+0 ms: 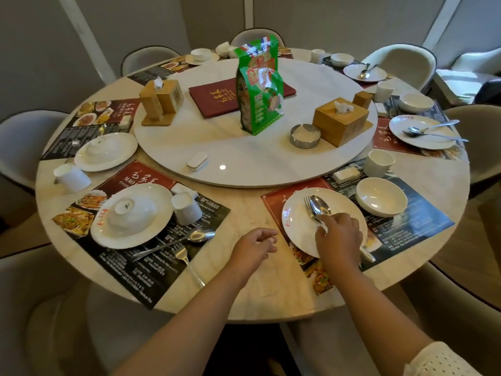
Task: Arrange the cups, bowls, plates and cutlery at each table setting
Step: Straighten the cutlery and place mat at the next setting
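My right hand grips the handles of a spoon and a fork that lie on a white plate at the near right setting. An upright white bowl and a white cup stand beyond that plate. My left hand hovers over the bare table between the two near settings, fingers loosely curled, holding nothing. At the near left setting an upturned bowl sits on a plate, beside an upturned cup, a spoon and a fork.
A white lazy Susan fills the round table's middle and carries a green bag, a red menu, wooden tissue boxes and a metal ashtray. More settings ring the far side. Padded chairs surround the table.
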The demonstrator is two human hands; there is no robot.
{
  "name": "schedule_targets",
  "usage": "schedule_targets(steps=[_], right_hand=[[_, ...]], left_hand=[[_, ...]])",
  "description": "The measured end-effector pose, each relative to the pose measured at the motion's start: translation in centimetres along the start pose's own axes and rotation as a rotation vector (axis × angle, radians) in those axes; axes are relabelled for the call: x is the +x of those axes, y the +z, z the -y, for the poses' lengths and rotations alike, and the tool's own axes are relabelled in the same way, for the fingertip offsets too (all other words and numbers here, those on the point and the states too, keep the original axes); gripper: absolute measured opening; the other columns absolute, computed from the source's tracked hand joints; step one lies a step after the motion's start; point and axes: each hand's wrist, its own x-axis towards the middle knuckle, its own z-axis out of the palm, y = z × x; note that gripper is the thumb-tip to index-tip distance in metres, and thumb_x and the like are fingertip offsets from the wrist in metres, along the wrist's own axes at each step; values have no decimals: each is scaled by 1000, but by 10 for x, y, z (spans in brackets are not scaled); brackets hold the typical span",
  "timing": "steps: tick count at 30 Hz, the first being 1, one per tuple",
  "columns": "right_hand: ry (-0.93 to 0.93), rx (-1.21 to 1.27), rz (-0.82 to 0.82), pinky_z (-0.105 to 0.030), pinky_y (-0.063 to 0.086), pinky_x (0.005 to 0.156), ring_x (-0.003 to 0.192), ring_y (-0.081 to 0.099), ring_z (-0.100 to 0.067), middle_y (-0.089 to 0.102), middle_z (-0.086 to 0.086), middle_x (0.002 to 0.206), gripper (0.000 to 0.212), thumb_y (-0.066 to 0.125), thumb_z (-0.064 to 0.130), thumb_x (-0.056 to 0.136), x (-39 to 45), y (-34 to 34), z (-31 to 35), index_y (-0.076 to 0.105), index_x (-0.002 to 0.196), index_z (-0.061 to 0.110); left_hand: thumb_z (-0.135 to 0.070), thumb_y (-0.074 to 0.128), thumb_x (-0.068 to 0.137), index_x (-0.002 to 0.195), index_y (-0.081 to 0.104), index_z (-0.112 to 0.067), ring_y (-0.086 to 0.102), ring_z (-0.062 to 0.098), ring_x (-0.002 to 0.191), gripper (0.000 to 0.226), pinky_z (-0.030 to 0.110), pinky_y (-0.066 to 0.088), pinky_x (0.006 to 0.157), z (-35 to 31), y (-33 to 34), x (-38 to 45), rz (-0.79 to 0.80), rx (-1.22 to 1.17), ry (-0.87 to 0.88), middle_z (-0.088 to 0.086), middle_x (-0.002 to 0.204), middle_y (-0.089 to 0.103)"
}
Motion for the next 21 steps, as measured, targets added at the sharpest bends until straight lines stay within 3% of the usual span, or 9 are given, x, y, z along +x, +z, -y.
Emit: schedule_targets(steps=[6, 11, 17, 21], right_hand=[[-211, 182, 52, -38, 39, 86, 107, 50, -24, 63, -1, 106, 22, 65, 13, 86, -33, 21, 77, 71, 105, 23], [-270, 320, 128, -34, 44, 84, 99, 50, -16, 64, 8, 93, 20, 63, 13, 87, -60, 42, 142, 72, 95, 29], [-266, 413, 187, -8, 32, 72, 93, 46, -10, 57, 13, 86, 20, 61, 9, 88, -92, 67, 217, 72, 91, 25], [-165, 467, 184, -19, 39, 79, 95, 51, -8, 60, 12, 93, 17, 62, 10, 89, -116, 89, 273, 73, 93, 22]], left_hand=[[-12, 49, 98, 106, 68, -23, 68, 13, 95, 24, 32, 52, 90, 8, -53, -18, -122, -91, 45, 0, 107, 70], [-9, 47, 99, 102, 68, -24, 67, 15, 96, 25, 35, 52, 92, 25, -111, -29, -223, -174, 42, 1, 105, 71], [-9, 49, 99, 105, 70, -20, 69, 15, 95, 24, 28, 55, 84, 52, -200, -37, -280, -246, 39, 2, 102, 73], [-9, 49, 99, 102, 70, -22, 68, 17, 94, 25, 30, 57, 84, 67, -270, -41, -278, -239, 37, 2, 101, 72]])
